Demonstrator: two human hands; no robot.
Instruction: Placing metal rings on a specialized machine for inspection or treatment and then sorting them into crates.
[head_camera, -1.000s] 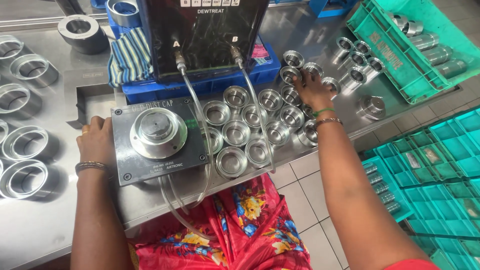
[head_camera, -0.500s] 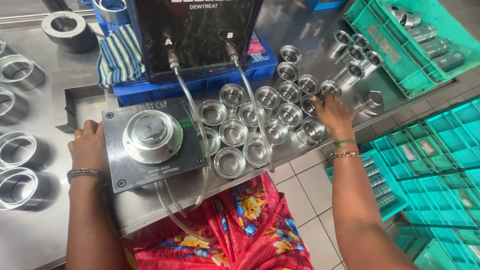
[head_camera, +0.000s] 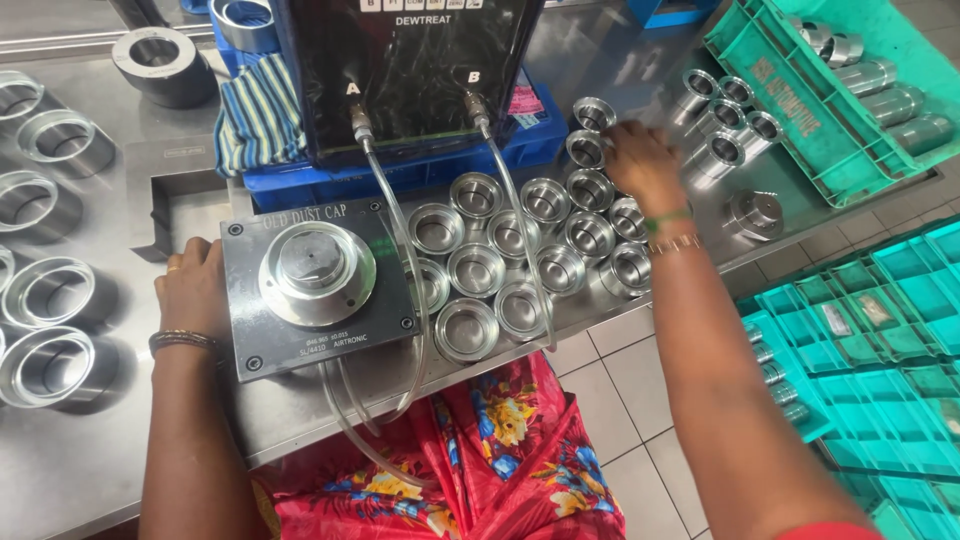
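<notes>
The metal cups (head_camera: 520, 245) are standing in a tight cluster at the centre of the frame, open mouths up, on the steel bench (head_camera: 90, 450). They are being judged as stiff, thin-walled turned parts, light singly, smooth and likely slippery; hold is best taken across the rim or outer wall. The right hand (head_camera: 640, 165) is being held over the upper right edge of the cluster, fingers curled down onto a cup; whether one is actually gripped cannot be told. The left hand (head_camera: 190, 285) is being rested, fingers loosely bent and holding nothing, against the left edge of the gauge block (head_camera: 315, 280), lower left of centre. Two clear hoses (head_camera: 520, 230) are being run from the black box (head_camera: 410, 70) above.

Against the frame half a second earlier, the right hand is being seen higher up the cluster, having left its lower right edge; the left hand is being kept in place.
</notes>
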